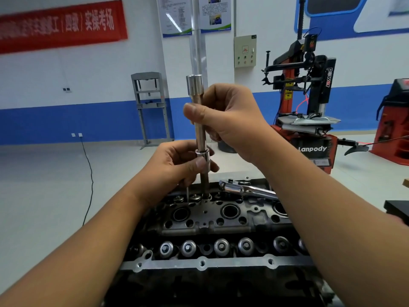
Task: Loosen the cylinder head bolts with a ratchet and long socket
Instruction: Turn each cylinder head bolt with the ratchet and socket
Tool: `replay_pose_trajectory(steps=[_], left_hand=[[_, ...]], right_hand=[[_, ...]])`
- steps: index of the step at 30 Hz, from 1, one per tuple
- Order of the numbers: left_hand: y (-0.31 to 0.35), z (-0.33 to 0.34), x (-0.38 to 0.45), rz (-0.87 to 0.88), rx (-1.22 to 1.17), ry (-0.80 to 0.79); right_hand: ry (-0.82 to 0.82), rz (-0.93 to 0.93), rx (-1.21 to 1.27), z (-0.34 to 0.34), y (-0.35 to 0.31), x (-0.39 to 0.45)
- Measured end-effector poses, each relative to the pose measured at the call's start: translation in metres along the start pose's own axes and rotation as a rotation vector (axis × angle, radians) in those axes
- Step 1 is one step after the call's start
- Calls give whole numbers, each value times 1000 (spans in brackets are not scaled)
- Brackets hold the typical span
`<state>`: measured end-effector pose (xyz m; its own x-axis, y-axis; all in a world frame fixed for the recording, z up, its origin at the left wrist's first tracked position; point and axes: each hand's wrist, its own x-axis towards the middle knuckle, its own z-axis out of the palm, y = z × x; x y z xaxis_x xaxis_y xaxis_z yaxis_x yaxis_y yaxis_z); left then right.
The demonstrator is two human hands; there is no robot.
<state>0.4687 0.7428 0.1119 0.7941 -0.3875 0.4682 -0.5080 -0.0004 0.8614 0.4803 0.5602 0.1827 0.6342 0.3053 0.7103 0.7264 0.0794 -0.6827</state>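
A long chrome extension bar (pixel 200 131) stands upright over the far row of the cylinder head (pixel 205 220). My right hand (pixel 232 120) grips its upper shaft, thumb across the front. Below it, my left hand (pixel 177 165) pinches the socket (pixel 204 160) joined to the bar's lower end. The socket's dark lower part reaches down to a bolt hole near the far valve springs; its tip is hidden. The ratchet (pixel 245 189) lies loose on the far right of the head, untouched.
A tyre changer (pixel 309 103) stands behind on the right, a grey press frame (pixel 150 107) behind on the left. A black cable (pixel 89 173) runs across the floor. A dark block (pixel 397 209) sits at the right edge.
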Motion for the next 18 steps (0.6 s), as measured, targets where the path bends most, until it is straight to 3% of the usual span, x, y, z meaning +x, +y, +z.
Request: replay_pose_trajectory(steps=[5,10,14,18], left_hand=[[-2,-1,0,16,-26,-3],[0,-2,0,10,72,159],[-1,-3,0,-3,-111,-19],[-2,-4,0,32,-138,-46]], right_hand=[[-106,51,65,-3,-1,0],[-58,-24,19,0,0,-3],[-55,32,2,0,-2,-1],[-121,67,24,0,-4,-2]])
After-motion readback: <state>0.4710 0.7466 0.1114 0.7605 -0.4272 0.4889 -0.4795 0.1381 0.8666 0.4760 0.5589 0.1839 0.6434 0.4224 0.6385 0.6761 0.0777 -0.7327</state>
